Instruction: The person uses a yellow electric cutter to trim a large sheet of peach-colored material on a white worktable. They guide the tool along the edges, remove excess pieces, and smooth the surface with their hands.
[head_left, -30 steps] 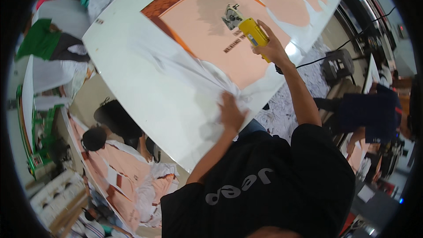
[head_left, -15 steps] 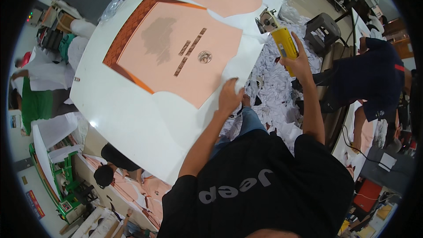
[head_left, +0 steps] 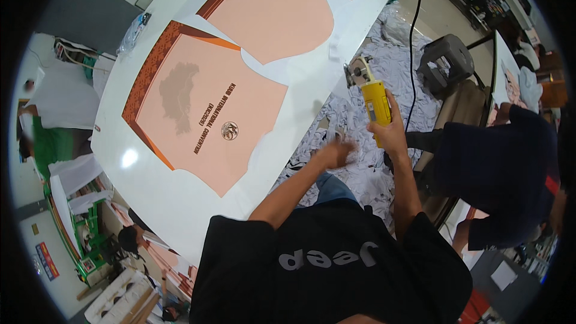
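Now | right hand [head_left: 389, 134] fingers wrapped round boxy yellow cutter [head_left: 373, 99] (round blade) | left hand [head_left: 336, 153] blurred, fingers unclear

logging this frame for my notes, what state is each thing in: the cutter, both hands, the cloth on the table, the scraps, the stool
yellow cutter: held off the table edge, blade end away from the person
right hand: closed around the cutter's handle
left hand: empty, blurred, off the table, over the scraps
printed cloth: lying flat on the white table
white scraps: heaped loose on the floor
grey stool: upright, nothing on it
black cord: hanging slack
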Tool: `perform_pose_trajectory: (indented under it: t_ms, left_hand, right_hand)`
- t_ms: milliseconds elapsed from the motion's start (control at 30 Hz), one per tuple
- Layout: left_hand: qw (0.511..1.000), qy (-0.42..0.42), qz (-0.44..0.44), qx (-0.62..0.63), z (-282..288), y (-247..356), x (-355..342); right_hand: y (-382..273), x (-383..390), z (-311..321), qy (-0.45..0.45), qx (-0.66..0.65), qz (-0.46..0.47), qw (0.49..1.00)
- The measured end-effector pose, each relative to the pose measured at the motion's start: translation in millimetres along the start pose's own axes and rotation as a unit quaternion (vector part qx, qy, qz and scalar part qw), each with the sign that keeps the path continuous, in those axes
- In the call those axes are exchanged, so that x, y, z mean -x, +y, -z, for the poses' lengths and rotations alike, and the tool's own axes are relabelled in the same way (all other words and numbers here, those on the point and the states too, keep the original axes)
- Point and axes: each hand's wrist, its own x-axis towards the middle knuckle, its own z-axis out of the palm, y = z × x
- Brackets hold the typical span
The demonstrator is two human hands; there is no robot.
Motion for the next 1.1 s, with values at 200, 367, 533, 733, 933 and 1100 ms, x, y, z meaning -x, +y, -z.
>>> perform_pose_trajectory:
  t_ms: [200,367,533,733,933,1100]
  left_hand:
    - [0.925,0.361,0.009,-0.116,-45,-17,93]
    - [0.696,0.624,0.306,-0.18,-19,-62,125]
    - [0.99,0.124,0.0,-0.059,-59,-4,130]
    - [0.802,0.563,0.041,-0.197,-11,-50,139]
    - [0.637,0.54,0.505,-0.218,18,-150,230]
    - [0.676,0.551,0.469,-0.142,-14,-158,280]
  right_hand:
    - [28,-1,2,-0.085,0.012,-0.042,0.995]
    - [11,16,-10,-0.126,-0.037,-0.178,0.975]
    - [19,7,-37,-0.113,-0.028,-0.071,0.991]
    - [33,-32,-40,-0.201,0.237,0.008,0.95]
    - [30,-62,-58,-0.282,0.38,0.03,0.88]
    - [20,-75,-60,-0.295,0.373,0.052,0.878]
